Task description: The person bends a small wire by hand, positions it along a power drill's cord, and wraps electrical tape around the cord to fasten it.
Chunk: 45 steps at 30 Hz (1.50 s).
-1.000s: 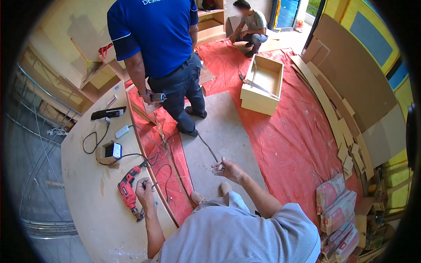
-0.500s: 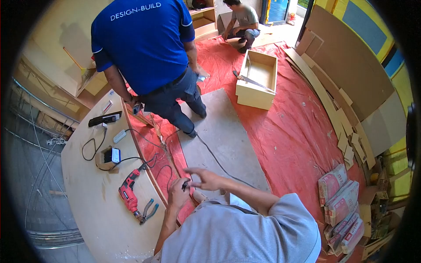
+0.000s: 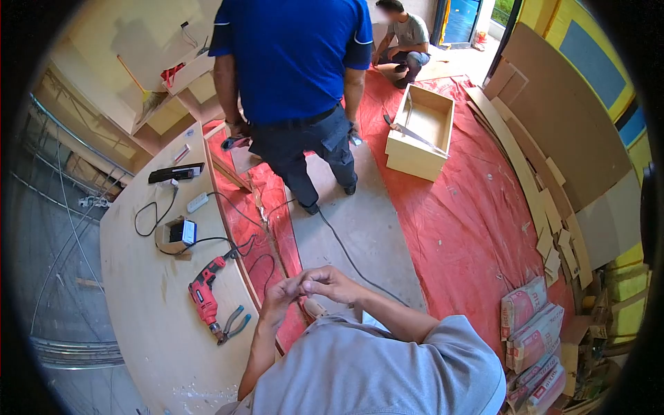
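My left hand (image 3: 278,299) and my right hand (image 3: 329,284) meet in front of my chest, fingers closed and touching. What they hold, if anything, is hidden between the fingers. To the left, a red corded drill (image 3: 205,296) lies on the pale wooden worktop (image 3: 138,325). Its chuck end is beside pliers with blue-green handles (image 3: 238,324). Farther up the worktop stands a small open cardboard box (image 3: 168,237) with dark contents.
A person in a blue shirt (image 3: 290,62) stands ahead; another person (image 3: 408,45) crouches farther back. A handsaw (image 3: 419,137) rests across a wooden drawer box (image 3: 418,164). A cable (image 3: 346,252) crosses the floor board. Bags (image 3: 534,335) and wood strips (image 3: 546,207) line the right.
My right hand has come in from spread fingers to close against my left, covering the small dark thing seen there. The blue-shirted person appears farther right, and the view has shifted.
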Tool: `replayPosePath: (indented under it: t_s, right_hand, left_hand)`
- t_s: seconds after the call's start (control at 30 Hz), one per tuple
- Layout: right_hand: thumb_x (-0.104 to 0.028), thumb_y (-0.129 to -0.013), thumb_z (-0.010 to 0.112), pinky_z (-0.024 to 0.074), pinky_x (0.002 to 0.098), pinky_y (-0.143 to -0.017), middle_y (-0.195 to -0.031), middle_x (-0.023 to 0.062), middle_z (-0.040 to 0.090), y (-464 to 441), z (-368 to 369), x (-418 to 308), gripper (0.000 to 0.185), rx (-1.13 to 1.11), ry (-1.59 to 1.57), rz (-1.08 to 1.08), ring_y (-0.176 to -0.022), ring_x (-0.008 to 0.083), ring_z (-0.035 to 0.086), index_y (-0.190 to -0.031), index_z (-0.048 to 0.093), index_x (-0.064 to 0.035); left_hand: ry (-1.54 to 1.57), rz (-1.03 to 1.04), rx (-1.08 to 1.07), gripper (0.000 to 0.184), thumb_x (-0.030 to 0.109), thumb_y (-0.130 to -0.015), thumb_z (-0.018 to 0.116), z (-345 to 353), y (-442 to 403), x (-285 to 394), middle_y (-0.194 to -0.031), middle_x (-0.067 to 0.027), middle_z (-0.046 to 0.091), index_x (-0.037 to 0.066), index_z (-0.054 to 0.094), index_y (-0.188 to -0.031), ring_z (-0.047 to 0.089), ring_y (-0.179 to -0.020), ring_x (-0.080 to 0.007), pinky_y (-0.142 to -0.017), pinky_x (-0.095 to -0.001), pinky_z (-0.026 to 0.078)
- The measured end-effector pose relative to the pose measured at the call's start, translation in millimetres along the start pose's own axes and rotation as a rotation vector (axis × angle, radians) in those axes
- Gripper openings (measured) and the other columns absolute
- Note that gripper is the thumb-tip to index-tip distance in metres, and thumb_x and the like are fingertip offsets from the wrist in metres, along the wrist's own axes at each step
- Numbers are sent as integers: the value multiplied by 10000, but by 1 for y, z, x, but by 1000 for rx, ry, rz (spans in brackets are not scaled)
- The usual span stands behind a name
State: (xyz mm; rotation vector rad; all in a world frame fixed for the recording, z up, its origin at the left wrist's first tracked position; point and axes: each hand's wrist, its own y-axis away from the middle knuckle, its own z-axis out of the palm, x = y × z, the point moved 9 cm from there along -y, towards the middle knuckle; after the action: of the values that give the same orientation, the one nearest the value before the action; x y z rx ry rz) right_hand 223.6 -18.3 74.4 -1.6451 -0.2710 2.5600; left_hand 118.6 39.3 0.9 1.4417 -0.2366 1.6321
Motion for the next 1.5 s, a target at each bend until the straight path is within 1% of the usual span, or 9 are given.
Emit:
replayPosePath:
  t_s: [0.13, 0.23, 0.37, 0.5, 0.6, 0.87, 1.0, 1.2, 1.5]
  right_hand:
    - [-343, -965, 510, 441, 249, -664, -792, -10, 568, -10, 8, 15, 319, 2, -114, 142, -712, 95, 516, -857, 585, -53]
    - [-282, -968, 509, 416, 228, -616, -762, -22, 532, -8, -22, 10, 237, 230, -147, 144, -664, 64, 481, -878, 559, -69]
    - [-235, -983, 462, 383, 233, -545, -700, -10, 486, -6, -40, 7, 166, 336, -280, 137, -605, 80, 451, -947, 530, -88]
    - [-248, -995, 432, 326, 252, -486, -636, -3, 429, -3, -58, -6, 183, 449, -349, 104, -534, 99, 388, -952, 510, -88]
    - [-289, -996, 426, 293, 254, -476, -617, -2, 401, -7, -64, -15, 227, 341, -486, 20, -502, 103, 341, -926, 500, -86]
    - [-357, -983, 434, 345, 299, -500, -610, 43, 428, 4, -78, -28, 342, 422, -455, -13, -509, 161, 401, -783, 461, -81]
    - [-307, -965, 508, 415, 252, -511, -632, 45, 552, 8, -56, -8, 357, 349, -162, 141, -534, 109, 494, -708, 537, -61]
    - [-280, -961, 524, 435, 275, -614, -687, 46, 583, 7, -30, -31, 398, 104, 57, -8, -637, 115, 534, -670, 609, -22]
    - [-381, -990, 431, 452, 267, -617, -692, 18, 572, 25, -50, -20, 439, 214, -173, -29, -644, 104, 538, -813, 625, -29]
  left_hand:
    - [76, 55, -164, 216, 175, -870, 669, 17, 1, 2, -844, -30, 624, 11, 607, -997, 569, -753, -90, -713, -236, 457]
    - [-18, 21, -64, 191, 163, -863, 671, 8, 3, 1, -843, -37, 629, 12, 611, -965, 579, -762, -104, -709, -254, 464]
    - [-678, 120, -51, 169, 90, -849, 660, 24, -3, 20, -843, -54, 642, -9, 619, -980, 600, -784, -127, -709, -259, 479]
    - [-381, 123, -34, 153, 113, -864, 647, 22, -10, 17, -804, -14, 613, 6, 629, -972, 554, -698, -90, -652, -238, 460]
    - [-435, 94, -20, 102, 42, -864, 619, 26, -3, 39, -840, -3, 606, 15, 625, -962, 556, -769, -73, -697, -223, 457]
    - [-55, 235, 27, 104, 74, -899, 586, 12, -7, 48, -926, -39, 642, 15, 602, -983, 561, -817, -80, -729, -224, 443]
    - [-70, 250, 177, 225, 52, -893, 571, -17, -14, 30, -856, -13, 563, -13, 562, -1108, 527, -754, -78, -712, -217, 435]
    - [-61, 146, 188, 242, 35, -888, 550, -36, -10, 10, -884, -36, 591, -3, 542, -1127, 568, -771, -108, -701, -240, 465]
    - [-375, -121, -30, 155, 73, -879, 602, -9, -13, -26, -856, -40, 602, 0, 583, -1015, 582, -753, -128, -702, -260, 489]
